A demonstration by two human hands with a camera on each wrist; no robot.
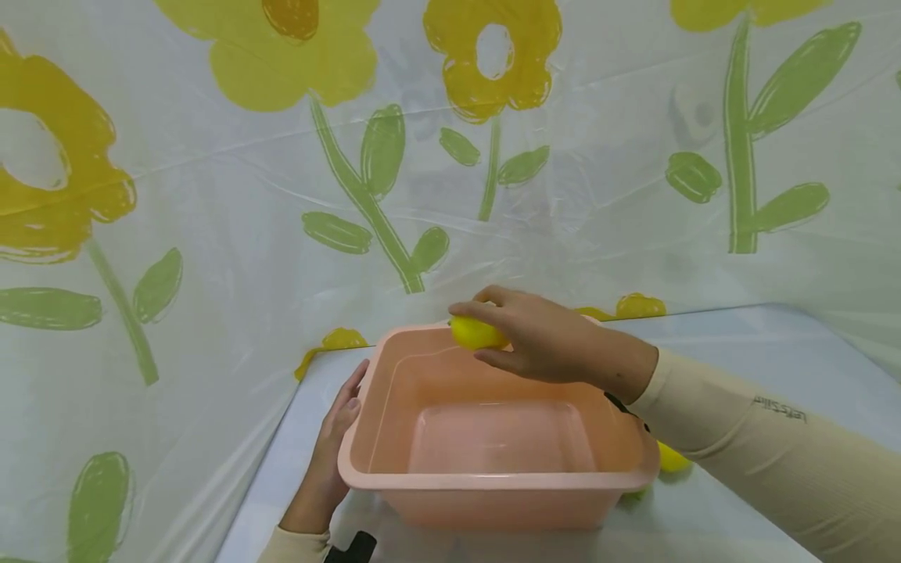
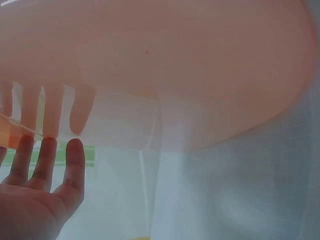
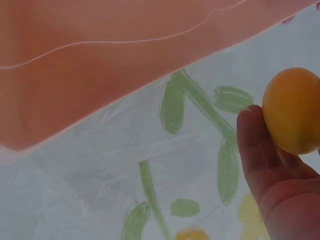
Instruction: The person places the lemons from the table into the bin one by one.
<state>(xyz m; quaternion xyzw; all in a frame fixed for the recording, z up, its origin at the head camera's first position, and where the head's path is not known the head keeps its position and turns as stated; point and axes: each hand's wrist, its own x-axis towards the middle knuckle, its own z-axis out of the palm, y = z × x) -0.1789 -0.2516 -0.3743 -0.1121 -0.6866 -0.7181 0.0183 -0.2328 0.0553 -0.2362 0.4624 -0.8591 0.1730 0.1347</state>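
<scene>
A pink plastic basin stands on the table with clear water in it. My right hand reaches over the basin's far rim and grips a yellow lemon; the right wrist view shows the lemon held between fingers and thumb beside the basin wall. My left hand lies with straight fingers flat against the basin's left outer wall; in the left wrist view the fingertips touch the translucent basin.
Another yellow lemon lies on the table at the basin's right, partly hidden by my right sleeve. A plastic sheet printed with yellow flowers and green leaves hangs close behind and to the left. The table is light blue.
</scene>
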